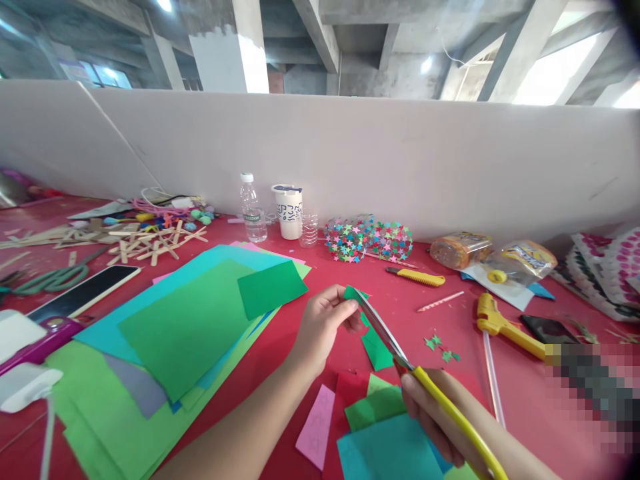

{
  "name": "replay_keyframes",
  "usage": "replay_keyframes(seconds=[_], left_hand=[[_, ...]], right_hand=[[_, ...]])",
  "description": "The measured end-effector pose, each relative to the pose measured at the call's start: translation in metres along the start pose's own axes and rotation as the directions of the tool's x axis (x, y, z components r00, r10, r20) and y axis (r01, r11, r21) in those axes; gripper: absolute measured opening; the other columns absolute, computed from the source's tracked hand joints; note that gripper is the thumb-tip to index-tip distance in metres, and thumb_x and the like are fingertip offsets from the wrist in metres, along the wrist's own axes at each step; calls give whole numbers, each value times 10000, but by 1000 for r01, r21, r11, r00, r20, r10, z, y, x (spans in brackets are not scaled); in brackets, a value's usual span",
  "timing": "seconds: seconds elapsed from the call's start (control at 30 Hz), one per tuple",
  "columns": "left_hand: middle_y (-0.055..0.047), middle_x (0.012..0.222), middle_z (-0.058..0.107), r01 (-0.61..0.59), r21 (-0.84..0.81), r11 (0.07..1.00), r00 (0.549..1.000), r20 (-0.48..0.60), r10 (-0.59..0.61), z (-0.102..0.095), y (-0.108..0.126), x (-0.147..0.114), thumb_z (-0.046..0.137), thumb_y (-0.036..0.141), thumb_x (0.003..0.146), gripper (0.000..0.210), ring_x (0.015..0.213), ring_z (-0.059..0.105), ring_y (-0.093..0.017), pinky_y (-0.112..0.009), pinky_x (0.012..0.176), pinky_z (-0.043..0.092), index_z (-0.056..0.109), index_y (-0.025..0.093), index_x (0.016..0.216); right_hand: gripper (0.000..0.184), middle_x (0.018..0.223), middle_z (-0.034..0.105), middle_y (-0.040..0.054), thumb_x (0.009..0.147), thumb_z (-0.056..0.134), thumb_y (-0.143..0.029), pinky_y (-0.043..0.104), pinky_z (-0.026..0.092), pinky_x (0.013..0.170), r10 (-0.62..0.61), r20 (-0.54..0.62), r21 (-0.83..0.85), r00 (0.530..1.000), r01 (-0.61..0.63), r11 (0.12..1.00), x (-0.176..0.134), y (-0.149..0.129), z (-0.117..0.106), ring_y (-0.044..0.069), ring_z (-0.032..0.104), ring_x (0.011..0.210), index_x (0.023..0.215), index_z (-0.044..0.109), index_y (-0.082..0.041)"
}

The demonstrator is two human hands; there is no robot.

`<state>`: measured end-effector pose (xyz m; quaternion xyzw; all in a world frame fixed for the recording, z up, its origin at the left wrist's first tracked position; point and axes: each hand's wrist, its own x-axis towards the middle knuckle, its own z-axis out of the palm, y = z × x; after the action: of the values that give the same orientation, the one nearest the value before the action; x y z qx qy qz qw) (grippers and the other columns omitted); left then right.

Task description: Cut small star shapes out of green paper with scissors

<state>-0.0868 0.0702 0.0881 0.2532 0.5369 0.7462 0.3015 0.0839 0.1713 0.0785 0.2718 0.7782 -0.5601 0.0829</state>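
My left hand pinches a small piece of green paper between thumb and fingers. In my right hand is a pair of scissors with yellow handles, its blades lying against the held paper's edge. Below the blades rests a green paper scrap on the red tabletop. Several small green paper stars are to the right of the scissors. Under my hands lie a pink paper piece, a teal sheet and other green scraps.
Stacked coloured sheets cover the left side, near a phone and craft sticks. Behind stand a water bottle, a cup and star-covered bottles. A yellow cutter, a pencil and a glue gun lie right.
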Motion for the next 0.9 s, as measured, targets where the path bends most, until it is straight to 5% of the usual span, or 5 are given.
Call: replay_keyframes(seconds=[0.9], left_hand=[[13, 563, 596, 0, -28, 1000, 999, -45, -2, 1, -1, -1, 603, 246, 729, 112, 497, 548, -105, -225, 517, 421, 556, 162, 673]], right_hand=[[559, 299, 363, -89, 772, 351, -742, 163, 179, 331, -18, 13, -1, 1000, 18, 1000, 6, 3, 0, 33, 244, 256, 611, 384, -207]])
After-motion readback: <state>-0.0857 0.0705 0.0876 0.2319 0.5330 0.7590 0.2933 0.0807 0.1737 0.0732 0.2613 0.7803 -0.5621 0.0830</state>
